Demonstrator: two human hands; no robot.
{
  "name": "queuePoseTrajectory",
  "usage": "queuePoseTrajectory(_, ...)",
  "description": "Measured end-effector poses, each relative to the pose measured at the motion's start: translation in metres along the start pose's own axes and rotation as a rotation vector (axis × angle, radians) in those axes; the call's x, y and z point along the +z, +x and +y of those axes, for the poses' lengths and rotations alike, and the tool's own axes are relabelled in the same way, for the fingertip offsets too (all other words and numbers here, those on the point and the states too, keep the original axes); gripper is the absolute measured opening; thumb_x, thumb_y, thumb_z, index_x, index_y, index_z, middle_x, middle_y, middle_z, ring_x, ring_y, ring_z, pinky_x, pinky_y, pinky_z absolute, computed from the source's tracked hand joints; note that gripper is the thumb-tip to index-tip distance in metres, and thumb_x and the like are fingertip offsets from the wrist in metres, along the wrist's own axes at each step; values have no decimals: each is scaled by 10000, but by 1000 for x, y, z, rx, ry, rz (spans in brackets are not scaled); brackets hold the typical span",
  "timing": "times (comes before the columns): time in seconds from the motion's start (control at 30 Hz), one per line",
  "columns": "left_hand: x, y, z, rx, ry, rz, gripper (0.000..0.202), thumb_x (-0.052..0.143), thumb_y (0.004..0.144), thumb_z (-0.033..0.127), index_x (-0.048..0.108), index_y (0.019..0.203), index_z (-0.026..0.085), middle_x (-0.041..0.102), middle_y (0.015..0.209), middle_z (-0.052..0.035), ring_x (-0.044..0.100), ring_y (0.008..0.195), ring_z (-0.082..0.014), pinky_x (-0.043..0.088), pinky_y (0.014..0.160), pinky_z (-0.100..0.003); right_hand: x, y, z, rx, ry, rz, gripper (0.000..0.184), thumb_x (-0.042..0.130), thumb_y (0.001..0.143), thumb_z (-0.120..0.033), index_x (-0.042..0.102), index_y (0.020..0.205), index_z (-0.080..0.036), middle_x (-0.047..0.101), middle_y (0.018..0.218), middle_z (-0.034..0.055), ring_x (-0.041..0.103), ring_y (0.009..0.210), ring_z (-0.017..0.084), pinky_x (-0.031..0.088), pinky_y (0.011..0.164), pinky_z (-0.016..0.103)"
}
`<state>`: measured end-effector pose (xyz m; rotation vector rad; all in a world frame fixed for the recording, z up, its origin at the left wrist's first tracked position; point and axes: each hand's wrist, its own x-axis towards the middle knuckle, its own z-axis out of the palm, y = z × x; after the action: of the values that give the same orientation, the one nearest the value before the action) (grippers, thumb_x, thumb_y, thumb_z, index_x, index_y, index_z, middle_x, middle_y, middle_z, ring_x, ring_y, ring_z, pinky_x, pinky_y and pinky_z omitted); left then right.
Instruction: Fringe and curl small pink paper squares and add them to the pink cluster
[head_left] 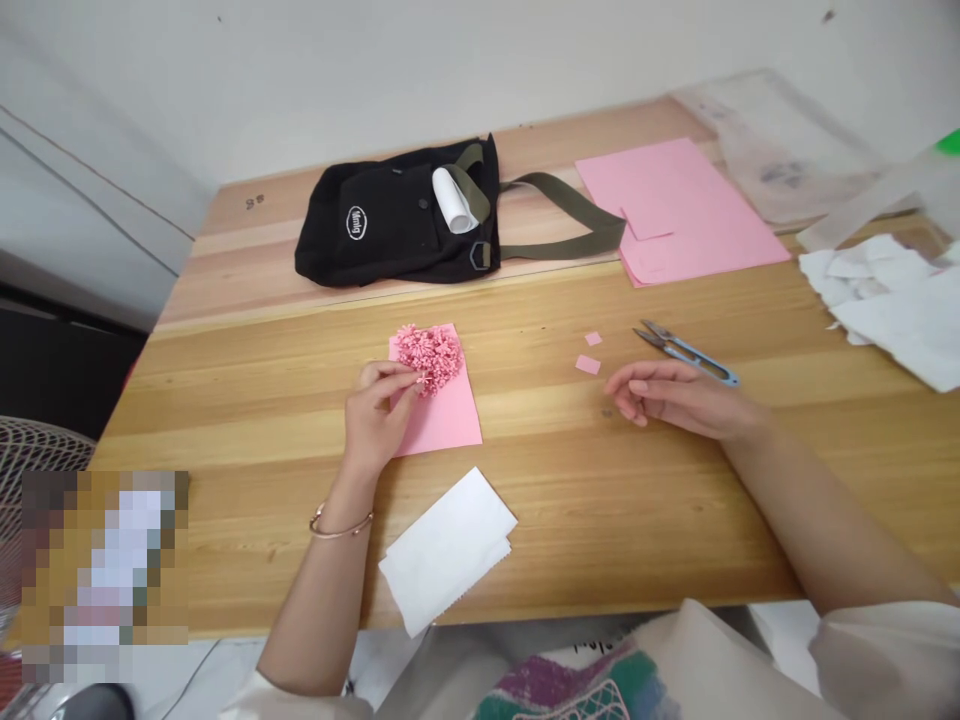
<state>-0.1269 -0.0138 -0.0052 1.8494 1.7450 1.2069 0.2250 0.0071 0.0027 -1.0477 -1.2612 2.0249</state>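
My left hand (379,412) rests on a small pink paper sheet (446,412), its thumb and forefinger pinched at the edge of a pile of tiny pink paper pieces (430,353) heaped on that sheet. My right hand (671,396) lies on the wooden table (562,480) with fingers loosely curled and apart, holding nothing. Blue thread snips (686,352) lie just behind my right hand. Two small pink scraps (589,364) sit between the pile and the snips.
A black bag (397,225) with an olive strap and a white roll lies at the back. Pink paper sheets (675,215) are stacked at the back right, white crumpled paper (900,300) at the right edge, a white folded sheet (446,548) near the front edge.
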Motion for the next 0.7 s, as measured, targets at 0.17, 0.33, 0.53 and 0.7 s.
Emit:
queuePoseTrajectory(0.17, 1, 0, -3, 39, 114, 23, 141, 604, 750, 236, 724, 824, 225, 592, 884, -56, 542, 877, -172, 447, 822, -353, 2, 1, -1, 0, 14, 5, 167, 634, 751, -293, 679, 849, -166, 587, 625, 28, 544, 582, 125, 391, 465, 249)
queuePoseTrajectory(0.33, 1, -1, -5, 62, 138, 44, 191, 565, 776, 208, 721, 883, 229, 577, 912, -63, 527, 891, -170, 440, 816, -340, 3, 1, -2, -10, 18, 3, 163, 638, 741, -290, 684, 831, -161, 584, 617, 26, 536, 568, 119, 387, 458, 244)
queuePoseTrajectory(0.53, -1, -1, 1, 47, 159, 67, 186, 560, 750, 176, 692, 879, 202, 572, 856, -42, 542, 851, -163, 439, 812, -330, 3, 1, -2, -4, 16, 16, 160, 635, 748, -275, 674, 835, -147, 579, 616, 32, 538, 564, 122, 397, 468, 255)
queuePoseTrajectory(0.7, -1, -1, 6, 93, 201, 43, 68, 605, 721, 216, 657, 756, 191, 573, 840, -41, 540, 865, -180, 424, 833, -351, 5, 1, -4, -15, 6, 6, 173, 646, 733, -303, 682, 821, -158, 583, 605, 28, 533, 553, 120, 386, 457, 248)
